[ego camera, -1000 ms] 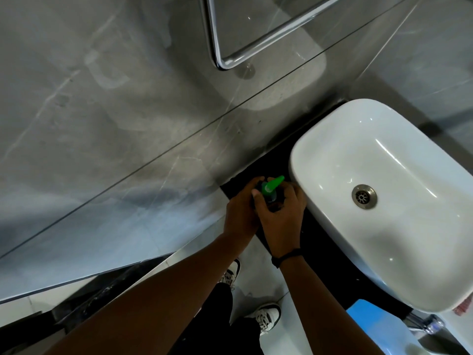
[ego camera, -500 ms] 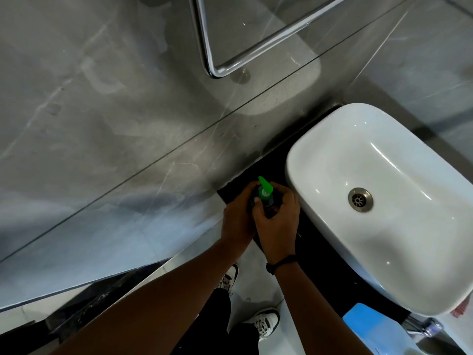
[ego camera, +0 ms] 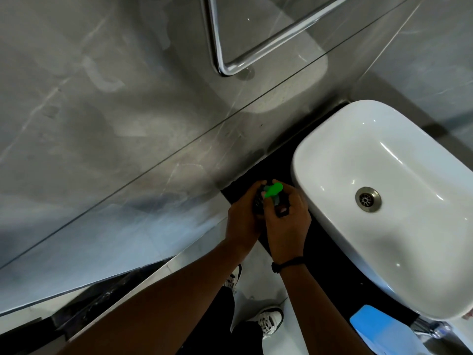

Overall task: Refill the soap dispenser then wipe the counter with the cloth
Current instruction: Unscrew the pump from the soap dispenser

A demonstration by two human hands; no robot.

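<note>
Both hands' fingers (ego camera: 288,194) around dispenser (ego camera: 273,192)

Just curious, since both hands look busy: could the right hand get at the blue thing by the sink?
Probably yes. The blue object lies uncovered near the right hand, which would first have to release the soap dispenser.

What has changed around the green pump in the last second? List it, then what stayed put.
The green pump nozzle has swung round: it pointed up and right, then up and left, and now lies down and left, so the right hand is turning the pump head. The left hand still grips the dispenser bottle beneath. The white basin and blue object have not moved.
</note>
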